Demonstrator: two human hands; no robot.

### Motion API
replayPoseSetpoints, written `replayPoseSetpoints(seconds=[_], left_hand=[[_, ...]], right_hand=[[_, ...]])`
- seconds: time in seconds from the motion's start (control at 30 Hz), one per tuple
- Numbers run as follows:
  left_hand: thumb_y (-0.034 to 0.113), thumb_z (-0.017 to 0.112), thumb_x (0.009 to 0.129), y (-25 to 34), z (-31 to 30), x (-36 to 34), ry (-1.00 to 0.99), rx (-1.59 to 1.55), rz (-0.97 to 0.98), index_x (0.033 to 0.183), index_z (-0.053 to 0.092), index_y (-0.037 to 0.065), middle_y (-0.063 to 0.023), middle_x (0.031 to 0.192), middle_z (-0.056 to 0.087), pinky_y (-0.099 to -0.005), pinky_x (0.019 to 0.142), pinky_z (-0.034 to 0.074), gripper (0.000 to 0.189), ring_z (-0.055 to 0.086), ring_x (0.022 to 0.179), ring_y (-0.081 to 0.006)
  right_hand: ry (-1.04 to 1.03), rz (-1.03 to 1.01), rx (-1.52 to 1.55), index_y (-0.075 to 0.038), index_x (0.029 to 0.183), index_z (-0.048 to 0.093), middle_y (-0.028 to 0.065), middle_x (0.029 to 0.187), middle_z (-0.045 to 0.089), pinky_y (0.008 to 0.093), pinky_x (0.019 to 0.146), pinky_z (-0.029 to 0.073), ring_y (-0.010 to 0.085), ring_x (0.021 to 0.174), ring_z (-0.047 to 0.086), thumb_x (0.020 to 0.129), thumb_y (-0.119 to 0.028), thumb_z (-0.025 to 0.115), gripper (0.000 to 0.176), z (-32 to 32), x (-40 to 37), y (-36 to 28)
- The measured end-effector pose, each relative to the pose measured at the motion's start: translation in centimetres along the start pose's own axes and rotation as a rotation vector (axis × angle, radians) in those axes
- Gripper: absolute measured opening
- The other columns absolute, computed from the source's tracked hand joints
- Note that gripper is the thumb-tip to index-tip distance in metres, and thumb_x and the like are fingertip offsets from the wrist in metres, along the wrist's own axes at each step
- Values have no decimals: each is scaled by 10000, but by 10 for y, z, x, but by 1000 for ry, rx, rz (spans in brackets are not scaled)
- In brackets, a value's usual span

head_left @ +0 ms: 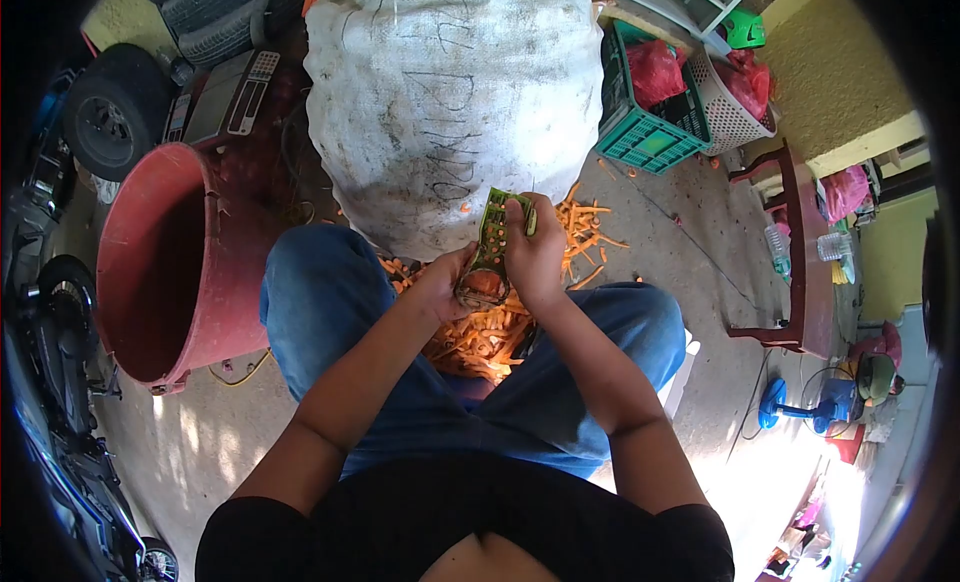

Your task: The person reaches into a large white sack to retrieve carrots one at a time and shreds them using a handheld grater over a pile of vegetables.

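Between my knees, my left hand (445, 282) is closed around the lower left side of a green patterned object (492, 237) with small orange dots on it. My right hand (536, 250) grips the same object from the right, its thumb near the upper end. A round reddish-orange part (486, 285) shows at the lower end, between the hands; I cannot make out exactly what it is. Beneath the hands lies a heap of orange strips (480, 344), and more strips (585, 227) spread beside the big sack to the right.
A large white sack (450, 102) stands just ahead. At left are a red tub (225, 272), a tyre (115, 112) and a motorcycle (60, 462). At right are a green crate (655, 137), a white basket (730, 112), a wooden table (812, 272) and a blue fan (772, 402).
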State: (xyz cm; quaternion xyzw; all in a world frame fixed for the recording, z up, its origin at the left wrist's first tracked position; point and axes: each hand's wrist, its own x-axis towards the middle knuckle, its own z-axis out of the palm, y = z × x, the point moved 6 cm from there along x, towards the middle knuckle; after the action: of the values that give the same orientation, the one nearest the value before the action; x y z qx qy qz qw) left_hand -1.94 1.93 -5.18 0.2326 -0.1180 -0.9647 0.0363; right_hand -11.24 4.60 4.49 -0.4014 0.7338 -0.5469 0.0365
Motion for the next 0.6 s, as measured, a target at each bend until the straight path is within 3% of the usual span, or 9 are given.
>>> replayPoseSetpoints(seconds=[0.17,0.23,0.3,0.33,0.4,0.47,0.5,0.57,0.6], left_hand=[[301,276,885,2,8,-1,33,34,17,983,460,57,-65,816,562,-296,596,495,321,568,701,-161],[269,297,880,14,12,-1,75,214,112,1016,447,30,-117,829,550,-310,592,500,312,568,663,-186],[280,294,883,-4,13,-6,-16,316,-17,1028,438,30,-116,829,549,-307,597,495,323,566,676,-183],[291,292,886,-18,15,-11,-102,414,-146,1040,430,29,-114,830,548,-304,601,490,334,563,690,-179],[291,298,885,-23,27,-18,-35,366,-124,1049,420,26,-115,829,544,-297,598,486,334,561,688,-180],[300,302,883,-16,18,-11,-21,372,-53,1033,411,19,-124,834,535,-298,569,477,337,553,680,-191],[300,302,884,-11,14,-6,-26,367,-55,1033,411,19,-124,834,535,-298,569,477,337,553,680,-191],[313,305,880,-2,10,-1,9,171,-61,1001,418,20,-121,819,535,-309,536,471,336,548,654,-201],[315,306,876,1,5,1,118,160,-6,957,441,30,-111,788,546,-328,519,472,325,545,619,-208]], right_hand=[[-10,14,-92,16,788,513,115,570,512,277,466,377,157,489,475,798,-126,511,142,1,1,8],[47,-50,-83,6,764,525,132,593,537,282,490,406,177,513,519,784,-127,516,135,0,7,29],[248,119,-298,11,762,531,184,634,545,366,501,408,316,550,535,779,-108,501,124,-32,45,72],[388,110,-372,10,760,535,173,637,549,349,496,405,286,538,533,783,-124,505,139,-56,61,76],[535,101,-445,10,758,538,161,641,552,332,491,402,255,525,530,787,-140,509,155,-85,72,75],[522,237,-101,13,757,536,125,636,549,296,475,382,183,504,493,796,-176,516,194,-97,71,86],[521,235,-108,13,757,536,125,636,549,296,475,382,183,504,493,796,-176,516,194,-95,67,82],[376,156,18,25,773,526,99,629,536,279,464,362,128,508,449,802,-189,514,216,-66,55,63],[274,225,113,24,782,524,95,628,535,280,468,365,125,514,450,806,-184,508,210,-50,45,55]])
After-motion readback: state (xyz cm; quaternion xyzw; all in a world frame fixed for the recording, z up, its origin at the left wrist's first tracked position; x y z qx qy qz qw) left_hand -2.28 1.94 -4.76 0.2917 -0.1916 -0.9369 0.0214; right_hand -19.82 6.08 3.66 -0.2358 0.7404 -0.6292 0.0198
